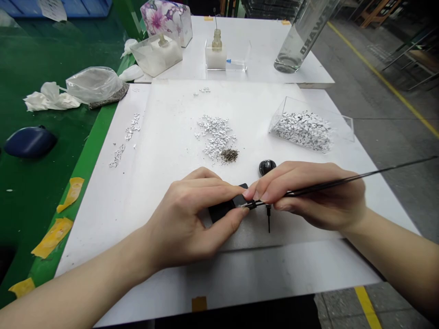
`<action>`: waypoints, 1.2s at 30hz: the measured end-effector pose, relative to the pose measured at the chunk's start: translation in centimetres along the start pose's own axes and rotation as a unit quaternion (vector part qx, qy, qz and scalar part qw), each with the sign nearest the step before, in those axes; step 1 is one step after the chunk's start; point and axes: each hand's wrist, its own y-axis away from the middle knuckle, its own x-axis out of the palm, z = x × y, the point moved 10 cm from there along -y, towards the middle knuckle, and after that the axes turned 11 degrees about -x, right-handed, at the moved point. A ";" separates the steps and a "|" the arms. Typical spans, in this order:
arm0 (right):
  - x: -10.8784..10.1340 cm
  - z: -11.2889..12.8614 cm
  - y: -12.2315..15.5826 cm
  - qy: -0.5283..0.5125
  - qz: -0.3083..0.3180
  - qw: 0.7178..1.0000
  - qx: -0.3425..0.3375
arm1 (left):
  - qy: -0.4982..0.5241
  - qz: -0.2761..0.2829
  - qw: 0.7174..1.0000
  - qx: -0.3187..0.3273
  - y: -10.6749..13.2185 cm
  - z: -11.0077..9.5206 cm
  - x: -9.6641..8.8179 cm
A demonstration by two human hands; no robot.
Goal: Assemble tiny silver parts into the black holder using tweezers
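Note:
My left hand [192, 214] is closed in a pinch, thumb and forefinger meeting at a tiny pale piece that they mostly hide. Under those fingers lies a small black block [219, 211] on the white board. Gripped in my right hand [308, 194] is a long, thin black tool [329, 183]; its exact kind is unclear. The tool's rear end sticks out far to the right, and its front end reaches my left fingertips. Partly behind my right fingers lies a small black screwdriver [269, 219] with a round knob [267, 167].
Beyond my hands are loose small white parts [216, 132] and a pile of tiny dark screws [229, 155]. A clear box [279, 112] of white parts lies at right. Farther back stand a small bottle [216, 41], a tissue box [185, 27] and a clear tumbler [302, 36].

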 end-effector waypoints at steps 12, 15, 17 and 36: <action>0.0 -0.1 0.0 0.010 0.006 1.000 0.008 | 0.002 0.001 1.000 0.001 0.1 0.0 0.0; 0.0 -0.1 0.0 0.002 0.003 1.000 0.006 | 0.002 0.004 1.000 0.000 0.1 0.0 0.1; 0.0 -0.1 0.0 0.004 0.006 1.000 0.003 | 0.003 0.003 1.000 0.001 0.1 -0.1 0.0; 0.7 1.5 -0.5 0.043 0.073 0.996 -0.040 | -0.016 -0.007 0.999 0.027 0.2 -0.5 -0.1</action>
